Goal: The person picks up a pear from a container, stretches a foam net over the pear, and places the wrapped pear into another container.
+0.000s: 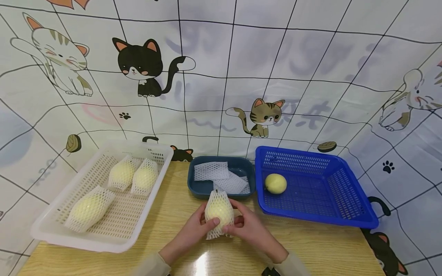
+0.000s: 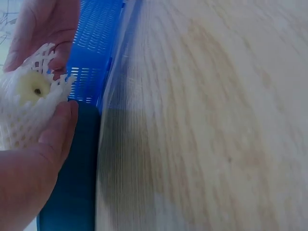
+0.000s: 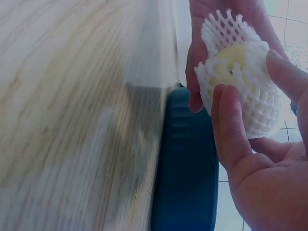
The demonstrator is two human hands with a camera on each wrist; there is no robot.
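Note:
A pale yellow pear (image 1: 220,211) in a white foam net sleeve stands upright between both hands, just in front of the small dark teal basin (image 1: 200,191). From the left, my left hand (image 1: 197,227) grips it with the thumb across its front. My right hand (image 1: 250,226) holds the other side, with thumb and fingers curled on the net. In the right wrist view the net's open, frayed end (image 3: 226,33) rises around the fruit's exposed end. Flattened foam nets (image 1: 211,171) lie in the basin.
At the left, a white basket (image 1: 127,214) holds several netted pears (image 1: 90,205). A blue basket (image 1: 310,218) at the right contains one bare yellow pear (image 1: 276,184). All stand on a wood-grain table (image 1: 304,245), with a cat-patterned sheet (image 1: 207,96) behind.

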